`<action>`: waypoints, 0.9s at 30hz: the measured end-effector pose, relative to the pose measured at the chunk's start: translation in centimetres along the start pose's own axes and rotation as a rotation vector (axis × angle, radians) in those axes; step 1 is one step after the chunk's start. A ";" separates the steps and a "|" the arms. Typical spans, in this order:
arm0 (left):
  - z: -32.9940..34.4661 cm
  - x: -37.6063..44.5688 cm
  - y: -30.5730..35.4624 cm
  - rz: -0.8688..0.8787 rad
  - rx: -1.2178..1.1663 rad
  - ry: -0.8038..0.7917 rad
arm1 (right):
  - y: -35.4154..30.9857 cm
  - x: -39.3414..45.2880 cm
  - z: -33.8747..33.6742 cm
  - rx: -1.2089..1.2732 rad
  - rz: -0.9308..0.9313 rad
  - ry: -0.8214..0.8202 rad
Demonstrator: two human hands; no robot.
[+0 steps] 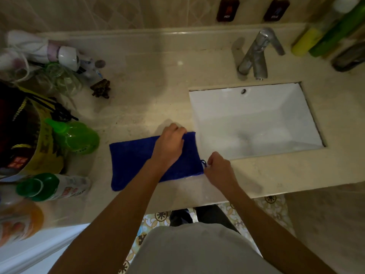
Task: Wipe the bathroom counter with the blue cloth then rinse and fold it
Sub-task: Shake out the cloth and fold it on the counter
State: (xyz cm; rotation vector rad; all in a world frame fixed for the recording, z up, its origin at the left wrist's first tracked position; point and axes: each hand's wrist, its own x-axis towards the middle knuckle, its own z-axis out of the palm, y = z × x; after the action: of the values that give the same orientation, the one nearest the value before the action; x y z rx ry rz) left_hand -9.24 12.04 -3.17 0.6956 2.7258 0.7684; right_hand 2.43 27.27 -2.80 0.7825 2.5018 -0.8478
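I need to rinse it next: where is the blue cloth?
In the head view the blue cloth lies flat on the counter, just left of the sink, under both hands.

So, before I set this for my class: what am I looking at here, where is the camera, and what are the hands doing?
The one picture comes from a camera worn on a person's head, looking down at a bathroom counter. A blue cloth lies flat beside the white sink. The left hand grips the cloth's far right corner; the right hand pinches its near right corner. A tap stands behind the sink, with bottles on the left.
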 end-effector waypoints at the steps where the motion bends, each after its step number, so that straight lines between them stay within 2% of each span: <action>1: 0.1 0.9 0.3 0.010 0.042 -0.034 | 0.5 -0.4 0.1 -0.018 0.018 0.011; 3: 0.3 2.5 0.8 0.039 0.097 -0.086 | 1.2 -0.9 0.5 -0.036 0.048 0.007; 7: 0.5 4.9 1.5 0.111 0.171 -0.200 | 1.0 -0.6 1.5 0.122 0.126 0.019; 11: 0.5 5.9 1.8 0.153 0.227 -0.281 | 0.1 -0.8 2.4 0.172 0.165 -0.019; 17: 0.6 7.1 2.0 0.127 0.208 -0.357 | 0.3 -0.9 2.0 0.130 0.084 -0.041; 21: 0.4 7.5 2.5 0.130 0.198 -0.384 | 0.5 -1.1 0.6 0.173 0.015 -0.117; 27: 0.8 8.5 4.7 0.135 0.027 -0.435 | 3.2 -2.2 -2.2 0.301 0.123 -0.043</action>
State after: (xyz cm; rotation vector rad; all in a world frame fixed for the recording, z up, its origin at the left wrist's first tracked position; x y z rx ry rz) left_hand -14.50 20.20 -2.03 0.9369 2.3173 0.5309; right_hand 5.72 30.01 -1.42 0.9908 2.2907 -1.1989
